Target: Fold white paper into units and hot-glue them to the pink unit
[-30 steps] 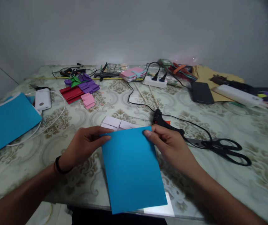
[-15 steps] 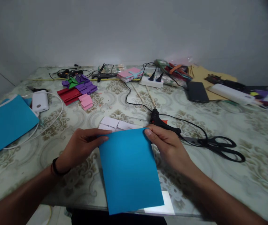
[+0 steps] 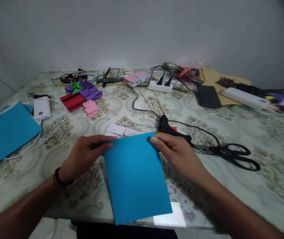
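Observation:
A blue sheet of paper [image 3: 135, 179] hangs between my hands near the table's front edge, its lower end close to the edge. My left hand [image 3: 88, 154] pinches its upper left corner between thumb and fingers, a dark band around the wrist. At the upper right corner, my right hand [image 3: 173, 149] grips the sheet with the thumb on top. Folded white paper pieces [image 3: 115, 129] lie just behind the sheet, partly hidden by it. A black glue gun [image 3: 173, 130] rests beyond my right hand, with black scissors [image 3: 228, 154] to its right.
More blue paper [image 3: 10, 132] and a white power bank [image 3: 42, 108] lie left. Folded red [image 3: 72, 101], purple and pink papers sit behind. A power strip [image 3: 160, 86], a black phone [image 3: 209, 96] and a long white device [image 3: 245, 98] stand farther back and right.
The blue sheet has shifted slightly left and up at its lower end, its top edge a little more slanted. Both hands keep their grip and have moved slightly left.

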`<state>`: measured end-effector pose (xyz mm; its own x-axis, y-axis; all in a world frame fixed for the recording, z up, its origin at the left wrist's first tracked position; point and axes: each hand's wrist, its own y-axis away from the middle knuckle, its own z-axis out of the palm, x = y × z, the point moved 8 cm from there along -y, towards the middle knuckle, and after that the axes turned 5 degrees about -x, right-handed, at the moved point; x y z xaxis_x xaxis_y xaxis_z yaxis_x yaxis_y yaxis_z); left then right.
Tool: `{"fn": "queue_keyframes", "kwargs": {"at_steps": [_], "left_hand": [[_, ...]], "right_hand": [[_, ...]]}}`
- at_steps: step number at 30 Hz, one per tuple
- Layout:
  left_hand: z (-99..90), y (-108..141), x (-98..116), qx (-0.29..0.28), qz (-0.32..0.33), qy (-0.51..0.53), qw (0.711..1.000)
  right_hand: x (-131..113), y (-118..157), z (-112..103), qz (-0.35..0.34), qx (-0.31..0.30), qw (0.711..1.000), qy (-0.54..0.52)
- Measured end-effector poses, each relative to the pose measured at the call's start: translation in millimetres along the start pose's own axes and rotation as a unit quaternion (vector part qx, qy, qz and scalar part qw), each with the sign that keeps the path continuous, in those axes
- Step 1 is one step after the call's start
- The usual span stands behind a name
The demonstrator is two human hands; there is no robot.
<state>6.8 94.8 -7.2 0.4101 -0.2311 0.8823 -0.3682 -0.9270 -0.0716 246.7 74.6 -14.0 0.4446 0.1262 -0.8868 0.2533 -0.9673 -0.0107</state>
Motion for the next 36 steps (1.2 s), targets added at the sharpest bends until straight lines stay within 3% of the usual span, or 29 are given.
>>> {"fn": "queue_keyframes", "kwargs": {"at_steps": [6, 11, 13, 17, 22, 28, 36], "left_hand": [[4.3, -1, -2, -0.016, -0.032, 0.085, 0.996], [31.4, 4, -14, -0.176, -0.098, 0.144, 0.969], [35.0, 6, -20, -0.196, -0.107, 0.125, 0.967], [29.9, 7, -25, -0.155, -0.092, 0.106, 0.978], [26.8, 7, -14, -0.129, -0.058, 0.128, 0.982], [10.1, 6, -4, -0.041, -0.011, 0.135, 0.99], [4.0, 4, 2, -0.024, -0.013, 0.099, 0.995]], "right_hand": [[-2, 0, -6, -0.016, 0.034, 0.999, 0.008], [1, 2, -17, -0.025, 0.087, 0.996, 0.005], [2, 2, -19, -0.02, 0.097, 0.995, 0.0], [9, 1, -8, 0.028, 0.052, 0.994, -0.088], [17, 3, 7, 0.094, 0.0, 0.984, -0.153], [15, 3, 8, 0.079, 0.002, 0.988, -0.136], [9, 4, 5, 0.059, 0.015, 0.993, -0.099]]}}
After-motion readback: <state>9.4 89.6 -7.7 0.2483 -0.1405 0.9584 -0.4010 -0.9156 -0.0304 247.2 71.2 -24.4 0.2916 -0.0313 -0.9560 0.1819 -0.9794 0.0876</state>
